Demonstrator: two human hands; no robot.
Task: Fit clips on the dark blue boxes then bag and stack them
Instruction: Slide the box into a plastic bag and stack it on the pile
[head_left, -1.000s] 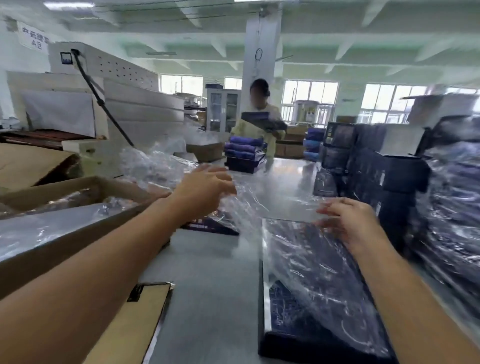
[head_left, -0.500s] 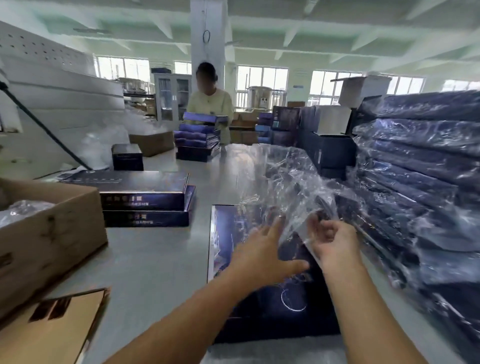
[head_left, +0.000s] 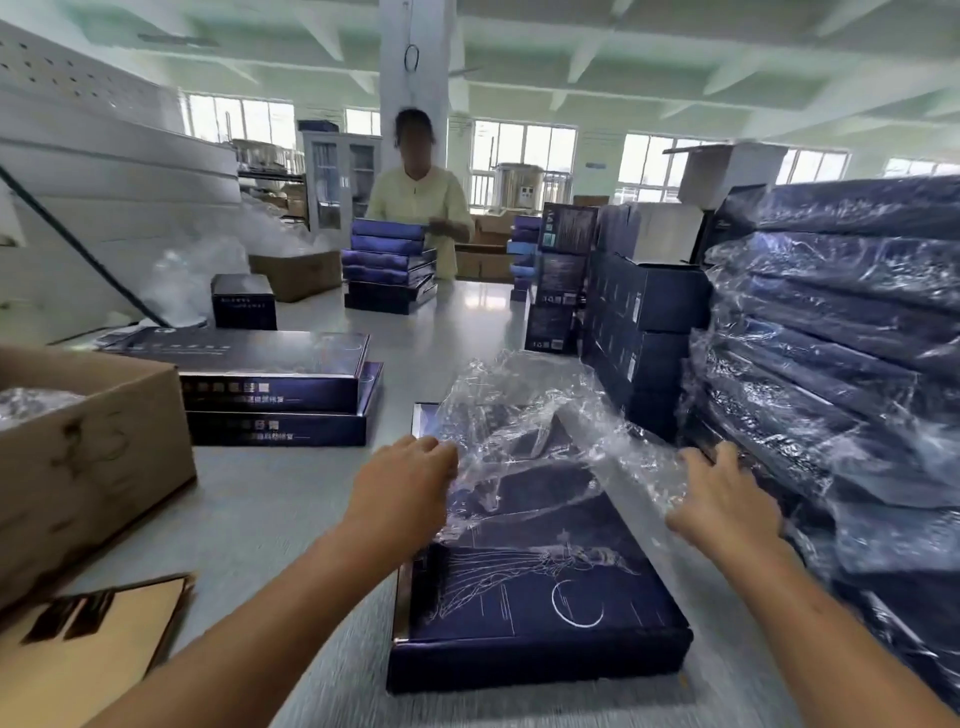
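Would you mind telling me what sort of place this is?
It looks like a packing floor in a factory or warehouse: a long work table, a tall stack of bagged dark blue boxes on the right, and a second worker stacking boxes at the far end.

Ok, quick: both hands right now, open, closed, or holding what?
Left hand: fingers curled on the clear plastic bag over the dark blue box.
Right hand: grips the bag's other side.

Both arms extended forward, hands apart.
Left hand (head_left: 402, 480): knuckles up, fingers curled at far end. Right hand (head_left: 724, 501): palm down, fingers spread toward far right; grip unclear.
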